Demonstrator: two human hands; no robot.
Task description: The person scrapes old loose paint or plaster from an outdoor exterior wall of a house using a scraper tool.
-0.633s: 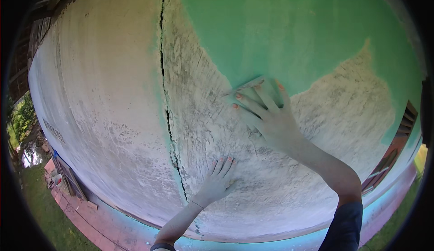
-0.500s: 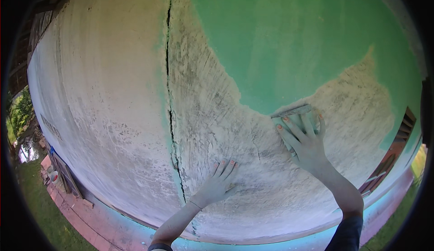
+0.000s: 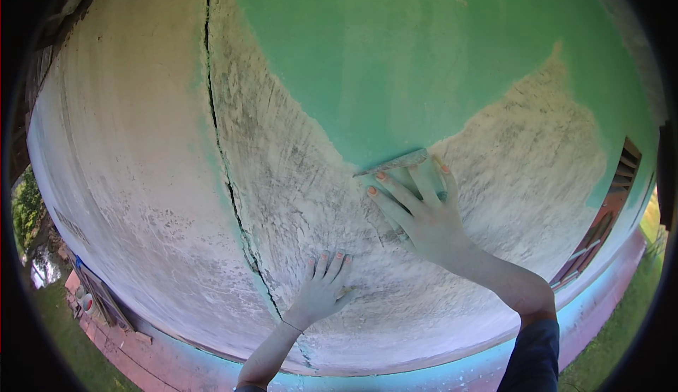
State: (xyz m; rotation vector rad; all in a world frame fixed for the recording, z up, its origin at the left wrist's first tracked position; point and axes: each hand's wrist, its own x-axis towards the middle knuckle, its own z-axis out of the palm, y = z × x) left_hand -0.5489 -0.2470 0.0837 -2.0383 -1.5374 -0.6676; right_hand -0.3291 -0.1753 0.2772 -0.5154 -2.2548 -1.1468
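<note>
Flat scraper (image 3: 390, 162) lay against the wall (image 3: 134, 109) under the right hand (image 3: 434, 226), its grey edge slanting up to the right along the lower border of the green paint (image 3: 367, 53); that edge looked straight and crusted, and the plate behind it had a dusty green cast. The paint was smooth and matt, faintly streaked, ending in a ragged outline; below it the bare patch (image 3: 275, 180) showed pale, chalky plaster with dark scratches and mottling. A jagged black crack (image 3: 226, 159) ran down from the top to near the left wrist, fringed with traces of green; beyond it the wall was beige and stained, blotchy lower down.

The right hand had its fingers spread across the plate, tips near the grey edge; its thumb was hidden, so whether it was clamped round the scraper could not be told. The left hand (image 3: 318, 299) was open on the plaster, fingers fanned and pointing up; the two hands were apart.

Along the wall's foot ran a pink ledge (image 3: 152, 339); at far left small buckets (image 3: 85, 300) stood beside a leaning panel (image 3: 106, 300), near grass (image 3: 78, 349); at far right a brown slatted frame (image 3: 613, 215) was set in the wall; the right hand covered much of the plate.
</note>
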